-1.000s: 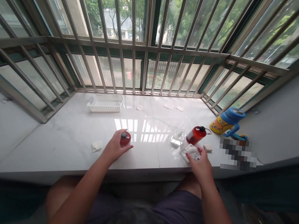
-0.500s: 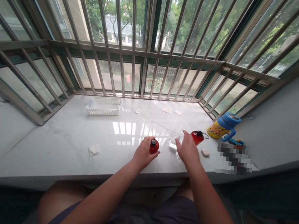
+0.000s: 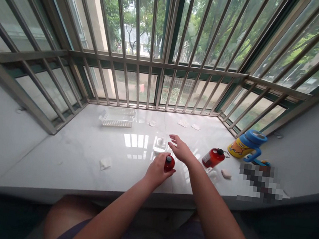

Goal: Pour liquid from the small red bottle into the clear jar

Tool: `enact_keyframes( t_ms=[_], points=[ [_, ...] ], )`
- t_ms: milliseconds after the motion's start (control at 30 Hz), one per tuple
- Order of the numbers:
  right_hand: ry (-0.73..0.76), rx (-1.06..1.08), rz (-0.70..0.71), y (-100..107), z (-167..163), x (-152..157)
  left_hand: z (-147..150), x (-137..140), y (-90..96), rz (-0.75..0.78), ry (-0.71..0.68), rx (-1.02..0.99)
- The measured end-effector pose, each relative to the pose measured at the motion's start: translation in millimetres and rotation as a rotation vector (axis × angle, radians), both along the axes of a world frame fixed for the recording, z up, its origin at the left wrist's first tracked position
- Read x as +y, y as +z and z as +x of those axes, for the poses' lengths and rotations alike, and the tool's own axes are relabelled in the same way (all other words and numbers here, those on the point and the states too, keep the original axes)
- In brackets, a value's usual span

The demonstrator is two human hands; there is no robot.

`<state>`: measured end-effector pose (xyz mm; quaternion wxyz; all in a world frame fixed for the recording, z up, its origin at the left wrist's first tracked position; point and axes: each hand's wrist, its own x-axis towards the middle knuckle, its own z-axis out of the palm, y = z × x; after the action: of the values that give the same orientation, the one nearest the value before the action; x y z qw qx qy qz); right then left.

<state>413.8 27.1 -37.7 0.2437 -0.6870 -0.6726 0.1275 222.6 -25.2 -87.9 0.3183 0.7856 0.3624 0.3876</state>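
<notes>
My left hand [image 3: 158, 169] is wrapped round a small red bottle [image 3: 169, 164] with a black cap, which stands upright on the white marble-look sill. My right hand [image 3: 179, 148] is open, fingers stretched out leftward and nothing in its grasp. Just left of those fingertips lies a small clear box [image 3: 160, 145] with something white in it; whether they touch, I cannot tell. Right of my right forearm a second red bottle [image 3: 213, 158] has a black cap, a pale label and a wire loop. Some clear plastic [image 3: 211, 173] lies below it, partly hidden by the forearm.
A white perforated basket [image 3: 117, 118] stands at the back left. A blue-and-yellow mug-like flask [image 3: 245, 144] is at the right, with a pale lump [image 3: 226, 174] nearer me. White scraps [image 3: 182, 123] and a crumpled tissue [image 3: 105, 163] lie about. Metal bars [image 3: 160, 85] close off the back.
My right hand has moved left from beside the second red bottle, and the clear box has shifted left too. My left hand still holds its bottle. The view has shifted slightly.
</notes>
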Motion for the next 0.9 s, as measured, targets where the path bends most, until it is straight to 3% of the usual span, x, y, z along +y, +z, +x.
enact_keyframes(
  t_ms=[100, 200, 300, 367, 500, 667, 733, 833, 900],
  points=[
    [-0.058, -0.045, 0.084, 12.5, 27.1, -10.7, -0.4, -0.2, 0.3, -0.007, -0.002, 0.008],
    [-0.310, -0.115, 0.105, 22.5, 74.5, -23.5, 0.9, 0.0, -0.7, -0.010, 0.004, 0.007],
    [-0.673, -0.161, -0.064, 24.7, 118.1, -31.9, 2.2, 0.3, -2.9, -0.006, 0.012, -0.003],
    [-0.770, -0.153, -0.187, 22.3, 134.6, -32.8, 2.3, 0.2, -3.9, -0.001, 0.012, -0.010],
    [-0.646, -0.130, -0.226, 14.6, 125.7, -23.0, 1.7, -0.4, -2.3, -0.007, 0.012, -0.012],
    [-0.222, -0.071, -0.122, 13.2, 76.7, -10.1, 2.0, -0.8, 2.7, -0.011, 0.015, 0.014],
    [-0.122, -0.067, -0.096, 15.5, 66.8, -15.7, 1.6, -1.5, 2.7, -0.003, 0.018, 0.017],
    [-0.093, -0.115, -0.095, 15.8, 71.6, -40.4, 1.7, -1.7, -1.5, 0.018, 0.017, 0.015],
    [-0.155, -0.235, -0.159, 10.9, 83.9, -63.7, 5.4, 1.5, -6.6, 0.034, 0.013, 0.022]
  ],
)
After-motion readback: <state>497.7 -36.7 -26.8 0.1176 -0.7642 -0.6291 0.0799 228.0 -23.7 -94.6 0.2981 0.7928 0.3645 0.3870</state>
